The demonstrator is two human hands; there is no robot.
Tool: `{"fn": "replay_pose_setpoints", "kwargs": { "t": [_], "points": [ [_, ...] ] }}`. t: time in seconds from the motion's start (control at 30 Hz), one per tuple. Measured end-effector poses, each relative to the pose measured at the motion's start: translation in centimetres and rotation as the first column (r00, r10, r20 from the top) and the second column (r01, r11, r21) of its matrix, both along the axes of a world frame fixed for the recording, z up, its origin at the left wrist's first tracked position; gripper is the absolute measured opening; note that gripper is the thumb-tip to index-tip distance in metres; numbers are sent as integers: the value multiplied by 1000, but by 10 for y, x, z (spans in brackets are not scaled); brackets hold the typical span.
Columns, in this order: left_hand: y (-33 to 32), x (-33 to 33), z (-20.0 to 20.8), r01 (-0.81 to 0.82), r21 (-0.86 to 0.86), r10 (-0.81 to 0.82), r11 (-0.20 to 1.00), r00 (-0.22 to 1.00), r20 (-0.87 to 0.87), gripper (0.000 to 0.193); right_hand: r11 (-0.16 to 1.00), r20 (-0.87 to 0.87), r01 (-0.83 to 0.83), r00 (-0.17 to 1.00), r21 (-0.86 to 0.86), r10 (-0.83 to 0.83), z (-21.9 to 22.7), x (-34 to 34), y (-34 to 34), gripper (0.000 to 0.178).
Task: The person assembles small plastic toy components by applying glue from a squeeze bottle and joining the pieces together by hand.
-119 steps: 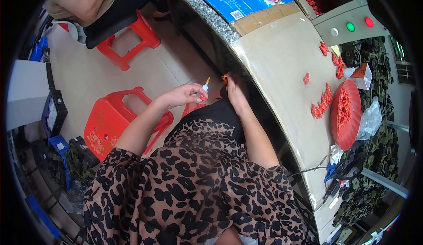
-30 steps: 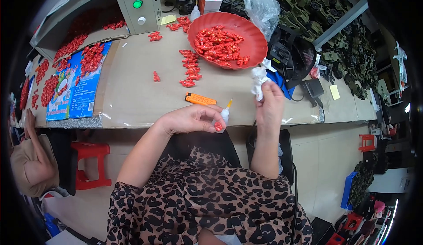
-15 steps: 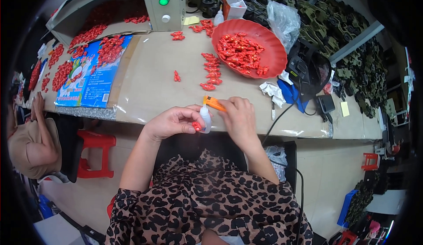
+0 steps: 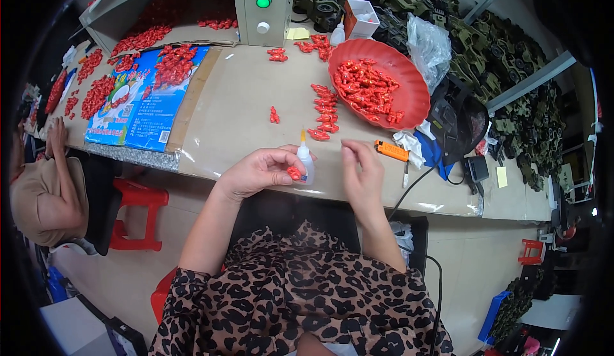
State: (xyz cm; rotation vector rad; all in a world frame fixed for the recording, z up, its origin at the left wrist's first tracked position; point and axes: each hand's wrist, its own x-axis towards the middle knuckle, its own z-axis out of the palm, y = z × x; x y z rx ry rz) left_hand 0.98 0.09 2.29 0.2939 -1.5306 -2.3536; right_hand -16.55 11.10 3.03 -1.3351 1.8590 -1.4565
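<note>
My left hand (image 4: 259,174) pinches a small glossy red figurine (image 4: 294,173) between thumb and finger. Right beside it stands a small white squeeze bottle (image 4: 306,164) with a thin yellow needle tip pointing up; my left fingers partly reach behind it, and I cannot tell whether they grip it. My right hand (image 4: 363,180) is a little to the right of the bottle, fingers stretched and holding nothing. An orange lighter-like piece (image 4: 391,150) lies on the table just past it. Ahead, a row of red figurines (image 4: 326,110) and one single figurine (image 4: 274,115) rest on the tabletop.
A red scalloped bowl (image 4: 419,103) holds many figurines. Beyond it are a white box (image 4: 361,17), a plastic bag (image 4: 428,49) and piled green toy vehicles. Left stand a grey machine (image 4: 263,23) and figurines on blue cardboard (image 4: 150,122). Another person (image 4: 48,189) sits there.
My right hand has put the orange piece down on the table at the right and let go of it. The bottle's tip now shows. The whole view has shifted slightly.
</note>
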Motion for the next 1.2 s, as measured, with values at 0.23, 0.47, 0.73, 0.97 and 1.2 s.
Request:
{"fn": "replay_pose_setpoints", "kwargs": {
  "t": [0.23,0.47,0.73,0.97,1.2],
  "points": [
    [-19,25,-7,-56,5,57,998,993,-103,19,999,-740,-25,672,-39,-12,2,10,-77,43],
    [-32,42,-5,-118,5,118,993,987,-110,19,998,-765,-16,641,64,60,-17,8,-79,34],
    [-52,49,-16,-222,-30,218,975,971,-97,21,993,-817,109,576,36,-34,-14,16,-85,21],
    [-48,48,-15,-237,-96,228,967,969,-92,18,1000,-871,8,491,13,7,-15,13,-88,15],
    [-49,51,-17,-248,-103,238,963,967,-95,18,944,-896,272,347,-186,-276,40,-48,-110,17]
  ]
}}
